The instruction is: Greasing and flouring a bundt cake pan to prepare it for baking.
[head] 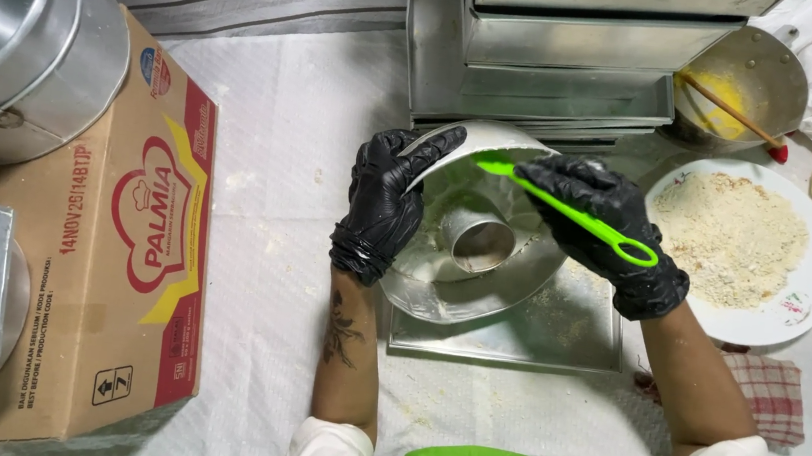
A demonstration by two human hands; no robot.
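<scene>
A round metal tube cake pan [467, 265] sat tilted on a flat steel tray [555, 339] at the desk's centre. The left hand [383, 206], black-gloved, gripped its rim at ten o'clock; the right hand [616, 235] clasped a green plastic scraper [568, 213] against the pan's upper edge. The pan looked empty inside. At three o'clock stood a white plate of pale crumbs [732, 237].

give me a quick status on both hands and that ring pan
Left hand gloved, gripping rim of tilted ring pan. Right hand gloved, holding green spatula with tip at pan's upper rim. Pan over metal tray; crumb plate close right.
</scene>
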